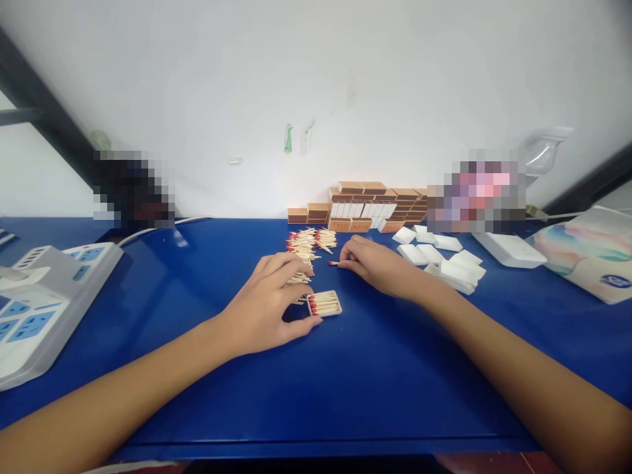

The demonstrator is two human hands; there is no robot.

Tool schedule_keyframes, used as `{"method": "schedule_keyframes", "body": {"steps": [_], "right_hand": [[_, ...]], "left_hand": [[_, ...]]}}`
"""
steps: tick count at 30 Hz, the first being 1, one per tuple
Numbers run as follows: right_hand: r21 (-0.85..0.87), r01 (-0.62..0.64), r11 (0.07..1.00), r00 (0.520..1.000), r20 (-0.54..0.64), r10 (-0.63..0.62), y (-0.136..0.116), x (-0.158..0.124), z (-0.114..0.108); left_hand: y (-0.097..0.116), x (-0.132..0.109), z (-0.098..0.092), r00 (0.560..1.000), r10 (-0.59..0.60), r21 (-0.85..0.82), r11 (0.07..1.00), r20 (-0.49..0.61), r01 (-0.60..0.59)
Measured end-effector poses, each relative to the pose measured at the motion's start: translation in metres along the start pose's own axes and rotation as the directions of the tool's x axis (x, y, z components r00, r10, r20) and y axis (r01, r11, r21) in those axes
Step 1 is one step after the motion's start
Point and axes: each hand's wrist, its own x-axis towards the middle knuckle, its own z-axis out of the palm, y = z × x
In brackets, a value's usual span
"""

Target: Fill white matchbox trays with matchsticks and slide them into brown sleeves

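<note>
My left hand (pixel 269 306) has its thumb and index finger around the left end of a small white matchbox tray (pixel 338 310), steadying it on the table. Red-headed matches (pixel 324 303) lie side by side in that tray, heads to the left. Between thumb and fingertips my right hand (pixel 365 263) pinches a single match (pixel 334 263), its red head pointing left, beyond the tray. A loose heap of matches (pixel 302 243) spreads on the blue table behind my left hand, which partly hides it.
Brown matchboxes (pixel 365 197) are stacked against the wall. White empty trays (pixel 447 243) lie scattered to the right of my right hand, beside a colourful packet (pixel 587 250). A white power strip (pixel 49 296) occupies the left side of the blue table (pixel 345 395).
</note>
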Motion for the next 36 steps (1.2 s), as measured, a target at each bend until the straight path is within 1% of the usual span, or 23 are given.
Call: {"method": "schedule_keyframes", "body": {"steps": [2,7,13,20,23,28,30,32,34,36], "right_hand": [[-0.010,-0.011,1.000,1.000,0.013,0.012,-0.001,0.000,0.000],[-0.039,0.012,0.999,1.000,0.008,-0.012,-0.002,0.000,0.001],[-0.135,-0.018,0.991,1.000,0.017,0.021,-0.001,0.000,0.006],[-0.224,0.014,0.975,1.000,0.012,-0.012,-0.002,-0.004,0.010],[-0.175,0.019,0.984,1.000,0.006,-0.019,-0.003,-0.006,0.005],[0.035,0.061,0.998,0.995,-0.084,-0.058,-0.016,-0.019,-0.015],[0.123,0.100,0.987,0.993,-0.076,-0.091,-0.026,-0.026,-0.021],[0.180,0.129,0.975,0.991,-0.043,-0.124,-0.038,-0.032,-0.024],[0.182,0.147,0.972,0.989,-0.011,-0.147,-0.048,-0.036,-0.023],[0.141,0.173,0.975,0.984,0.015,-0.177,-0.055,-0.038,-0.018]], "left_hand": [[0.000,0.000,0.000,1.000,0.006,0.002,1.000,-0.008,-0.006],[0.000,0.000,-0.002,1.000,0.005,0.005,1.000,-0.020,-0.005],[0.000,0.000,-0.002,1.000,-0.001,0.005,1.000,-0.003,0.001],[-0.001,0.001,-0.001,1.000,-0.003,0.005,1.000,-0.012,0.003],[-0.001,0.000,-0.002,1.000,-0.002,0.006,1.000,-0.025,0.003],[-0.001,0.000,-0.002,0.999,-0.021,0.024,0.999,-0.045,0.022],[-0.001,0.000,-0.001,0.998,-0.028,0.026,0.999,-0.052,0.029],[-0.002,0.000,-0.001,0.998,-0.035,0.027,0.999,-0.056,0.036],[-0.002,0.000,-0.001,0.998,-0.038,0.025,0.999,-0.055,0.040],[-0.002,0.000,-0.001,0.998,-0.032,0.021,0.999,-0.055,0.033]]}}
